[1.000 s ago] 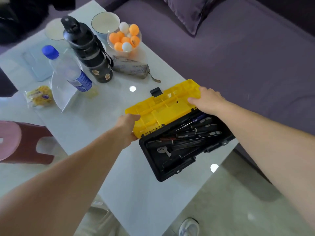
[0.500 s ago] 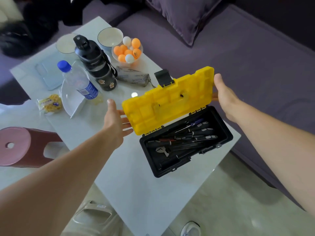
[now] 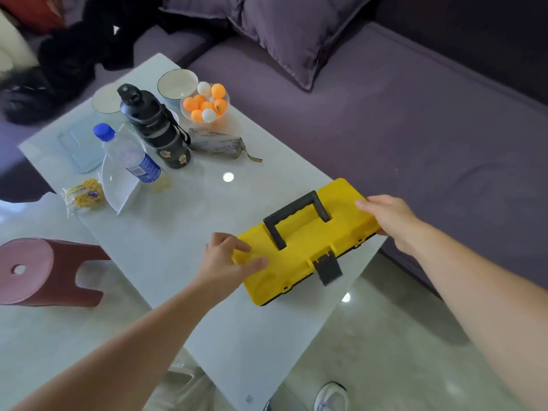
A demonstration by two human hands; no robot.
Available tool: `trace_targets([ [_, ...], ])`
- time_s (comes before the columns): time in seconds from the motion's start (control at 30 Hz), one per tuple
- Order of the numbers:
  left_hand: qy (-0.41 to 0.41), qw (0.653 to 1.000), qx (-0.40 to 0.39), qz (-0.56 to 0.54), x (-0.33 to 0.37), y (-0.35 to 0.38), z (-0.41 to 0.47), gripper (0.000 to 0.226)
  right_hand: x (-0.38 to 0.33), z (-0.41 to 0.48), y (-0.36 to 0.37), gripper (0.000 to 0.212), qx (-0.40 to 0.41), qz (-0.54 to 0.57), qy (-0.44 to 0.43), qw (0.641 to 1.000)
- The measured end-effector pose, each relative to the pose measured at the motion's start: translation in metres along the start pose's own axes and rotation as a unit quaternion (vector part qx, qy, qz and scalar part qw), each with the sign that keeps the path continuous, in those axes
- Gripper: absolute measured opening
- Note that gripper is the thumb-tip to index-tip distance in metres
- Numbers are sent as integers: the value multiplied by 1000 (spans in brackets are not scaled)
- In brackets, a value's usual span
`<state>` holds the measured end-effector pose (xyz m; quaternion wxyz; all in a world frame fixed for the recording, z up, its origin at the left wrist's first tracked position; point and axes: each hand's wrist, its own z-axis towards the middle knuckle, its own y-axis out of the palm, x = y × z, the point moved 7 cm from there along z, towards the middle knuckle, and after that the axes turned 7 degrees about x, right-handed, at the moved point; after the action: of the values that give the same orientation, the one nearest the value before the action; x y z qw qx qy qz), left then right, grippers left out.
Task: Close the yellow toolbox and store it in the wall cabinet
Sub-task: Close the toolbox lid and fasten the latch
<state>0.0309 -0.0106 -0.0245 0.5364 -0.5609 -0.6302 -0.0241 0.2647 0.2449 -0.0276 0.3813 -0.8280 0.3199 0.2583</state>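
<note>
Yellow toolbox (image 3: 299,247), lid down, on the near corner of the white table (image 3: 184,232); black handle (image 3: 296,219) flat on top, front latch (image 3: 327,266) blurred, fastening unclear. Left hand (image 3: 225,264): loosely spread, fingers pressing the lid's left end. Right hand (image 3: 388,218): curled over the right end, fingertips hidden. Farther back: black flask (image 3: 157,129); water bottle (image 3: 127,154) and grey pouch (image 3: 219,142), lettering illegible; bowl of ping-pong balls (image 3: 206,103).

Both arms extended; left hand (image 3: 223,264) fingers spread flat, right hand (image 3: 390,218) curled, gripping.
</note>
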Motion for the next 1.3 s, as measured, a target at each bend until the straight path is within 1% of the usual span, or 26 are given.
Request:
trace_targets([
  [0.07,45,994,21,98,2,8,-2,47,10,-1,5,57,10,-14,-13,1000],
  [0.17,94,962,50,251,9,15,0,69,13,0,5,55,52,-81,-37,995],
  [0.23,109,952,42,284,14,21,3,84,12,0,2,57,75,-134,-41,987],
  [0.27,113,950,26,288,17,25,5,95,12,-1,3,59,72,-140,-42,987],
  [0.3,120,947,6,298,18,31,6,107,12,-2,4,61,62,-136,-44,988],
  [0.37,147,929,-20,338,23,43,6,130,13,-2,5,67,47,-114,-42,991],
  [0.4,156,919,-28,361,24,48,7,137,13,-4,2,68,58,-90,-35,994],
  [0.43,157,911,-35,380,23,52,7,142,14,-8,-2,65,89,-52,-26,994],
  [0.47,155,905,-43,395,21,55,8,144,16,-13,-9,53,141,-6,-23,990],
  [0.5,152,900,-50,405,18,57,8,146,19,-22,-15,33,200,36,-17,979],
  [0.53,149,898,-55,411,17,57,9,147,27,-32,-16,15,237,63,0,969],
  [0.57,147,898,-58,412,16,58,10,147,38,-41,-8,9,230,79,22,970],
  [0.6,147,898,-59,410,16,58,10,147,51,-51,8,9,185,90,53,977],
  [0.67,155,899,-51,406,18,57,11,144,72,-70,46,8,65,107,109,986],
  [0.7,159,899,-46,405,19,57,10,142,79,-77,61,9,25,121,132,983],
  [0.77,168,900,-36,399,22,55,10,138,85,-83,82,15,-15,188,169,967],
  [0.83,171,902,-31,394,24,54,11,134,87,-85,90,23,-24,240,178,954],
  [0.93,159,906,-41,390,28,51,12,131,87,-88,87,29,-27,254,161,953],
  [1.03,112,924,-95,353,31,41,19,130,79,-90,83,31,-37,271,126,954],
  [1.13,43,943,-176,280,32,30,27,126,58,-94,90,27,-101,285,88,949],
  [1.2,11,948,-209,239,31,26,28,123,49,-96,94,27,-123,280,82,948],
  [1.23,4,950,-215,228,30,26,27,123,49,-97,93,33,-119,269,85,952],
  [1.3,5,950,-208,235,30,28,23,125,58,-97,86,47,-85,232,99,964],
])
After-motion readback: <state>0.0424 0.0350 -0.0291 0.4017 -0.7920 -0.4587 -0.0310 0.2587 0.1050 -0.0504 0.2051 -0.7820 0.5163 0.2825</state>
